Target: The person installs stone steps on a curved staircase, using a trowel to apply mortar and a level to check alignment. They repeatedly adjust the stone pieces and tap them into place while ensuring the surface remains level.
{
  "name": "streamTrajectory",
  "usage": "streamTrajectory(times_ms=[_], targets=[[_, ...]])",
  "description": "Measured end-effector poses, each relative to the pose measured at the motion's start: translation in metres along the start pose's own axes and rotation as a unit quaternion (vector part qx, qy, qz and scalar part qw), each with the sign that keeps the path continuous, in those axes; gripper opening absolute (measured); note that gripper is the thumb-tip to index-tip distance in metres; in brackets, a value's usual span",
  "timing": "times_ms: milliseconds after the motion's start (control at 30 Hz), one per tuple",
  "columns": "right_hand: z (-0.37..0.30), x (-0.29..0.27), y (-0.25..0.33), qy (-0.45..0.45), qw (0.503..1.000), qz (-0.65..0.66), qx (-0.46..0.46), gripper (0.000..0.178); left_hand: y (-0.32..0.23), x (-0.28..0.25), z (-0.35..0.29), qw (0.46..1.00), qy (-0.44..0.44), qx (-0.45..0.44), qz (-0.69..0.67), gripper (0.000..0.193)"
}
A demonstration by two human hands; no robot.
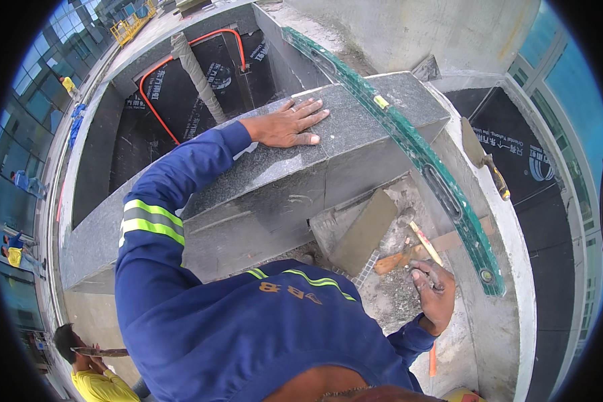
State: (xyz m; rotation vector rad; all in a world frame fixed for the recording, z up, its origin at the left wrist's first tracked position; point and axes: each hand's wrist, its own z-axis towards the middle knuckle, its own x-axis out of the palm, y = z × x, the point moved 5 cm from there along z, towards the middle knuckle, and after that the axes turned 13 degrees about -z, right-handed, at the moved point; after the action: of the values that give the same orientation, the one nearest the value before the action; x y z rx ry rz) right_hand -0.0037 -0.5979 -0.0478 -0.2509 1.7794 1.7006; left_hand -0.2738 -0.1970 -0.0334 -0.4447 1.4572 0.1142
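Note:
My left hand lies flat with fingers spread on the top of a grey granite slab, close to a joint between two pieces. To its right, a long green spirit level lies across the granite and over the recess towards the pale curved wall. My right hand is low over the recess, its dusty fingers curled together; whatever they may hold is hidden. Just above it lies a hammer with a pale handle, beside a wooden piece. A grey rectangular slab leans in the recess nearby.
A trowel rests on the pale curved wall. Behind the granite is a pit lined with black membrane, with an orange conduit and a wrapped pipe. A person in yellow is at lower left; others stand farther off.

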Motion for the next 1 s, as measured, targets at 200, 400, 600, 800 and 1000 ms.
streamTrajectory(times_ms=[200, 400, 600, 800, 1000], targets=[[0.012, 0.009, -0.001, 0.022, 1.000, 0.002, -0.005, 0.025, 0.016, -0.002, -0.044, 0.995, 0.057, -0.073, -0.033, 0.086], [0.012, 0.017, -0.021, 0.053, 0.998, 0.017, 0.019, 0.027, 0.016, 0.002, -0.009, 0.998, 0.028, -0.051, -0.004, 0.086], [0.019, 0.024, -0.014, 0.061, 0.998, -0.001, -0.016, 0.025, 0.039, 0.007, 0.019, 0.994, -0.019, -0.103, -0.008, 0.089], [0.013, 0.024, -0.036, 0.081, 0.995, 0.045, 0.027, 0.027, -0.068, 0.035, 0.019, 0.999, -0.014, 0.042, 0.004, 0.097], [0.022, 0.024, -0.018, 0.083, 0.993, 0.073, 0.030, 0.023, -0.185, 0.044, -0.033, 0.960, 0.113, 0.196, -0.168, 0.091]])
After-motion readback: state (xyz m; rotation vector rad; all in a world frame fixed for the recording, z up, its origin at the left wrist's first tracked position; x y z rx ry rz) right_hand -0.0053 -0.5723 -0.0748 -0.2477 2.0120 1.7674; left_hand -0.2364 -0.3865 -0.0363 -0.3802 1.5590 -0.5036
